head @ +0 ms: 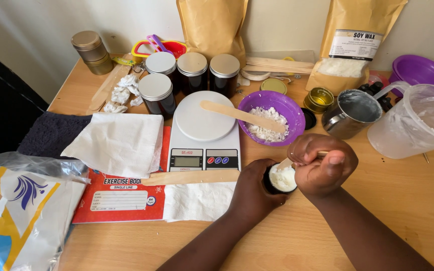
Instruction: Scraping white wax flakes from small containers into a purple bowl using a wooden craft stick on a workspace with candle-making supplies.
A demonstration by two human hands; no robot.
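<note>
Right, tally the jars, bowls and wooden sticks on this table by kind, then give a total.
Dark jars with silver lids: 4
Open jar with white wax, steadied by the left hand: 1
Gold tins: 2
Purple bowls: 2
Loose flat wooden sticks: 3
Stick gripped in the right hand: 1
Total: 13

two tan pouches [212, 25] rear, grey scale screen [186, 161]

Left hand [253, 193] grips small dark jar [280, 179]; right hand [321, 163] pokes wooden stick [287, 162] into white wax.
</note>
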